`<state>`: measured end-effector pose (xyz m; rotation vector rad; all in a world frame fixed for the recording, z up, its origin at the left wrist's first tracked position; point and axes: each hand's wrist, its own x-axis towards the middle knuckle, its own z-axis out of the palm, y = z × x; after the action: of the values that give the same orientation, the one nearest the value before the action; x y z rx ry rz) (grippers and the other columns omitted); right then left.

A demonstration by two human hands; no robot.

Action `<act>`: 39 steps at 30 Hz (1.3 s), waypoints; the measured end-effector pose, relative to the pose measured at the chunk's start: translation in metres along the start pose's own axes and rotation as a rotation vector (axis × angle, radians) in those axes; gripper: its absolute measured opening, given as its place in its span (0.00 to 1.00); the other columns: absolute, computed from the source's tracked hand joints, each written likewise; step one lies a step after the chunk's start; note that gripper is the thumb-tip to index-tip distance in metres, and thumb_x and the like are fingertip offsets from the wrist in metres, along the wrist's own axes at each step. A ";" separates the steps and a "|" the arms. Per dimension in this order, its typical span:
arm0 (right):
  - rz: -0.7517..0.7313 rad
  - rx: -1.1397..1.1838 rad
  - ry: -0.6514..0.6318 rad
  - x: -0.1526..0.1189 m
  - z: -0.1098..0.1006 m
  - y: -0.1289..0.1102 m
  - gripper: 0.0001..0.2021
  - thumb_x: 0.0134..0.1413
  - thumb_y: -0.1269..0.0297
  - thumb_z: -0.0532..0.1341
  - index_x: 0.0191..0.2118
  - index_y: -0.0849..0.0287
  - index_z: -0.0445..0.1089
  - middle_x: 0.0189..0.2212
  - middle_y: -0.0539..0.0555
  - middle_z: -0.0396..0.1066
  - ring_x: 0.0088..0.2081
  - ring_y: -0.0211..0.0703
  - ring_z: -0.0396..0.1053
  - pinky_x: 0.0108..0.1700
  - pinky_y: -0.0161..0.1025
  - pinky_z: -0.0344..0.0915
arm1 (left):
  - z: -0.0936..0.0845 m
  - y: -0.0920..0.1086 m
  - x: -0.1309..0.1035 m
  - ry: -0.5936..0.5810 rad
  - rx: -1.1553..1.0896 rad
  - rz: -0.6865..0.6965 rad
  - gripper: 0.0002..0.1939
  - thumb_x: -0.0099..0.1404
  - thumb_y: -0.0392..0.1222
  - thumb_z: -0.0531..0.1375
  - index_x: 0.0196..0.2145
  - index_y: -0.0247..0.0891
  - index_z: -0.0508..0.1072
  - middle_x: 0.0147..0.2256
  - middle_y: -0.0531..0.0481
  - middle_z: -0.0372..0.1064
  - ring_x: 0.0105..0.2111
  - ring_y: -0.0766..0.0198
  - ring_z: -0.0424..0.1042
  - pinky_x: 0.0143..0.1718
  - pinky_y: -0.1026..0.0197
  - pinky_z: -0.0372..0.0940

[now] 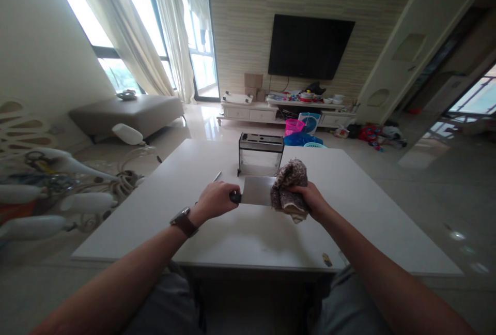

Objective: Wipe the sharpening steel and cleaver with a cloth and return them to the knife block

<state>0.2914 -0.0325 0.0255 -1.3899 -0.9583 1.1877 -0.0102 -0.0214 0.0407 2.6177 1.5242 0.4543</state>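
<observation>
Cleaver (258, 191): held flat over the white surface (248, 237), broad steel blade pointing toward the person's right, dark handle on the left.
Left hand (215, 199): fist closed around the cleaver's handle; a watch (183, 222) sits on the wrist.
Right hand (310, 199): gripping a mottled brown cloth (289, 190), which is bunched over the far end of the blade and touching it.
Metal rack (260, 154): stands upright on the surface just behind the cleaver.
Thin utensil (217, 176): lies on the surface beyond the left hand; too small to tell what kind.
</observation>
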 end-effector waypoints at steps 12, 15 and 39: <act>0.034 0.070 -0.014 -0.004 0.006 -0.001 0.19 0.30 0.67 0.73 0.35 0.63 0.78 0.33 0.57 0.81 0.34 0.53 0.79 0.38 0.44 0.75 | 0.005 -0.011 -0.002 0.018 -0.059 0.048 0.09 0.55 0.40 0.61 0.34 0.48 0.81 0.32 0.50 0.79 0.36 0.54 0.77 0.35 0.59 0.60; -0.008 0.120 0.048 0.001 0.000 -0.011 0.18 0.29 0.67 0.73 0.34 0.62 0.78 0.32 0.57 0.81 0.35 0.55 0.79 0.38 0.46 0.75 | 0.001 -0.010 0.002 0.059 -0.122 0.069 0.09 0.55 0.40 0.61 0.33 0.47 0.81 0.34 0.52 0.79 0.35 0.57 0.76 0.36 0.60 0.60; -0.101 0.362 -0.179 -0.009 0.016 -0.008 0.22 0.35 0.53 0.75 0.39 0.53 0.75 0.46 0.54 0.79 0.55 0.58 0.72 0.58 0.53 0.69 | 0.025 0.018 0.013 -0.127 -1.685 -0.299 0.20 0.65 0.57 0.58 0.29 0.36 0.67 0.17 0.59 0.55 0.15 0.71 0.59 0.17 0.67 0.53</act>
<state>0.2748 -0.0367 0.0346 -0.9512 -0.8729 1.3480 0.0186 -0.0172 0.0238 1.0482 0.7221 0.9180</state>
